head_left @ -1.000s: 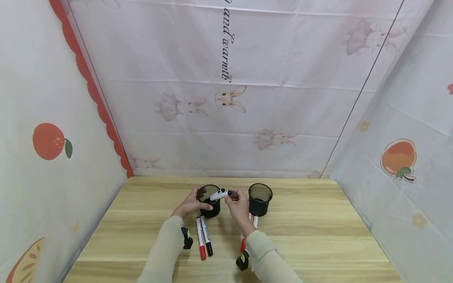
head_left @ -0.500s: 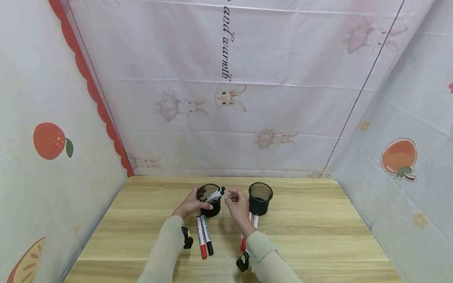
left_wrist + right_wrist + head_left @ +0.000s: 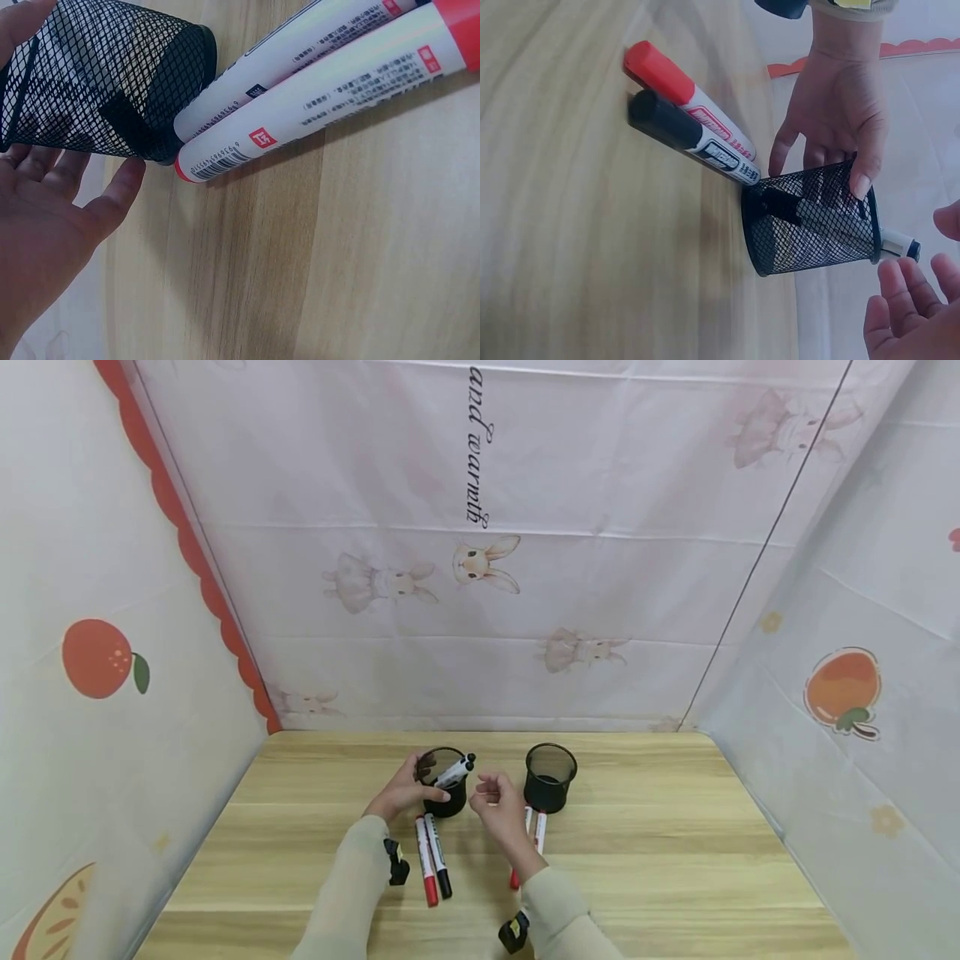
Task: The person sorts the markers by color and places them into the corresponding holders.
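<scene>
My left hand point(image 3: 399, 793) grips a black mesh pen cup point(image 3: 448, 804) from its left side, thumb across the front. Two white markers point(image 3: 452, 774) with black ends lean inside that cup and poke out over its right rim. To the right of the cup hovers my right hand point(image 3: 501, 810), fingers loosely bent and holding nothing; in the right wrist view its fingertips point(image 3: 892, 279) are close to the protruding marker end point(image 3: 901, 244). A red-capped marker point(image 3: 426, 860) and a black-capped marker point(image 3: 438, 857) lie side by side on the table in front of the cup.
A second mesh pen cup point(image 3: 549, 797) stands to the right, with no marker seen in it. Two more markers point(image 3: 541, 831) lie in front of it, partly hidden by my right forearm; a red cap shows. Printed cloth walls point(image 3: 480, 685) surround the wooden table point(image 3: 660, 860).
My right hand let go of a marker, which now leans in the left cup, and drew back slightly down toward me. My left hand kept its grip on the cup.
</scene>
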The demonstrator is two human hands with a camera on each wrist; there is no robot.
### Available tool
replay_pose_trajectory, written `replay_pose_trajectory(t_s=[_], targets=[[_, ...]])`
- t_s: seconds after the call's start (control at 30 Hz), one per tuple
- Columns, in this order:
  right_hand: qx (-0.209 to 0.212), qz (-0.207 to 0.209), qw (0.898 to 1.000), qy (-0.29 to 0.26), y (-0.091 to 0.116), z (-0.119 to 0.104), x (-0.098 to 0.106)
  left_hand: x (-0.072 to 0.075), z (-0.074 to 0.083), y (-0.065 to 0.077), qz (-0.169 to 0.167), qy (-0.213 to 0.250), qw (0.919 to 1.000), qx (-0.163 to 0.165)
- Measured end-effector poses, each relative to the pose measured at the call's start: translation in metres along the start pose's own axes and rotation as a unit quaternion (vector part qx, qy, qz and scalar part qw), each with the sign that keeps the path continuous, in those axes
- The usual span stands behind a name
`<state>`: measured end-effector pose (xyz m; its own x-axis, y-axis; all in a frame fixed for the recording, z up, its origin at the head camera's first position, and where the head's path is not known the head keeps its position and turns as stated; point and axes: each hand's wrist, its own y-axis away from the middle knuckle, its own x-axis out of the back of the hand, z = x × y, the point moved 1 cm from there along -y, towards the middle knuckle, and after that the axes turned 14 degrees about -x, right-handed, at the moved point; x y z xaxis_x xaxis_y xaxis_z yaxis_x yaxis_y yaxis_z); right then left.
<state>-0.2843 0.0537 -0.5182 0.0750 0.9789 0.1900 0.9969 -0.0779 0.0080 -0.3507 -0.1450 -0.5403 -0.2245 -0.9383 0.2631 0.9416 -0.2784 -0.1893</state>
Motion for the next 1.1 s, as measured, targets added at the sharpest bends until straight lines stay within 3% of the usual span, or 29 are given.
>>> replay_pose_trajectory(t_s=[0.33,0.7,0.9,1.1], targets=[[-0.009,-0.015,1.000,-0.013,0.007,0.010,0.001,0.000,-0.001,0.000,0.001,0.001,1.0000,-0.001],[-0.030,0.006,1.000,0.005,0.013,0.022,0.001,0.002,-0.006,-0.005,0.006,0.004,0.9999,0.007],[-0.058,-0.006,0.998,0.013,0.015,0.032,-0.003,0.002,-0.004,-0.005,0.009,-0.006,0.9999,0.010],[-0.072,-0.022,0.997,0.028,0.020,0.042,-0.008,0.001,-0.006,-0.003,0.005,0.013,0.9999,0.004]])
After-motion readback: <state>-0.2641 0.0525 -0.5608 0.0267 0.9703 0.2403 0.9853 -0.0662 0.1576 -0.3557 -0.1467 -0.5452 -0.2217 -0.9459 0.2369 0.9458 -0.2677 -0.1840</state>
